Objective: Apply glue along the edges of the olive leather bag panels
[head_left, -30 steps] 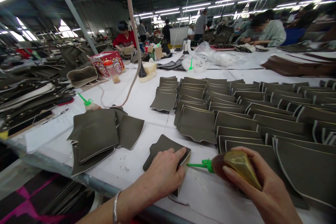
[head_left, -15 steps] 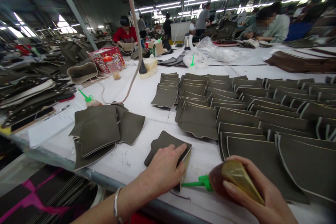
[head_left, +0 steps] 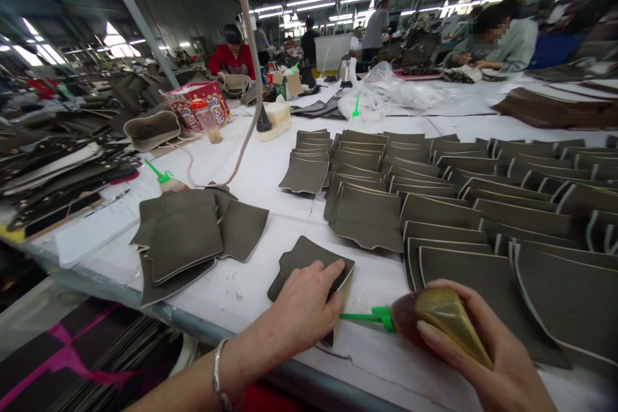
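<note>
My left hand (head_left: 304, 309) lies flat with fingers stretched on a small stack of olive-grey leather pieces (head_left: 302, 257) near the table's front edge. My right hand (head_left: 487, 354) is wrapped around a brown glue bottle (head_left: 429, 318) with a green nozzle (head_left: 364, 317). The nozzle tip points left and touches the right edge of the stack under my left hand.
Rows of overlapping olive-grey pieces (head_left: 458, 199) cover the white table (head_left: 270, 174) to the right. A loose pile (head_left: 188, 238) and a second green-nozzled bottle (head_left: 164, 180) lie at the left. A hose (head_left: 251, 77) hangs down. Other people work at far tables.
The bottle's nozzle dipped toward the lower edge of the stack and has come back up slightly. My left hand stayed pressed on the stack.
</note>
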### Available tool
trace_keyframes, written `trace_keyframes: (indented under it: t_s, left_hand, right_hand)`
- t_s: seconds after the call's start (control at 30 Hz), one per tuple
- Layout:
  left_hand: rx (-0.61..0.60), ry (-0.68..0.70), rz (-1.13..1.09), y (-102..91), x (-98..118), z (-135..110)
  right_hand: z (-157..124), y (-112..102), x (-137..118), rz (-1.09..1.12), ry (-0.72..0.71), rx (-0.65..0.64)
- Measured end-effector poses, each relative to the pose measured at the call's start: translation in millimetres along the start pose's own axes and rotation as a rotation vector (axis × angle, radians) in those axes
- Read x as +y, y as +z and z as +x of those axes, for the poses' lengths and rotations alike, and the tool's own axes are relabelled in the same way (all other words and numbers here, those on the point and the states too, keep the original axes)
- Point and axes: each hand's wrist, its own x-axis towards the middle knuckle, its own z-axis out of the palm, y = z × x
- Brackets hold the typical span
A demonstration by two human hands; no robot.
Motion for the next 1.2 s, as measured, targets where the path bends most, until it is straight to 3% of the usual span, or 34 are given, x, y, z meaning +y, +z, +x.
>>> trace_keyframes:
  t_s: [0.2, 0.4, 0.53, 0.67, 0.77, 1.03, 1.2]
  left_hand:
    - [-0.01, -0.011, -0.008, 1.9, 0, 1]
    - [-0.026, -0.043, -0.027, 2.3, -1, 4]
    - [-0.008, -0.042, -0.064, 2.0, -2, 5]
    - [-0.005, -0.035, -0.085, 1.0, -3, 5]
    - [-0.008, -0.032, -0.088, -0.2, -2, 4]
    - [-0.016, -0.035, -0.101, -1.0, -1, 6]
    - [-0.021, -0.032, -0.104, 1.5, -4, 9]
  right_hand:
    - [9, -4, 10, -0.022, -0.057, -0.12]
    - [20, -5, 6, -0.107, -0.093, 0.111]
    - [10, -1, -6, -0.049, -0.058, 0.031]
    - [20, -11, 5, -0.065, -0.134, -0.037]
    - [29, -17, 12, -0.109, -0.196, 0.014]
    - [20, -1, -11, -0.027, -0.11, 0.034]
    - [38, -9, -1, -0.12, -0.236, 0.14]
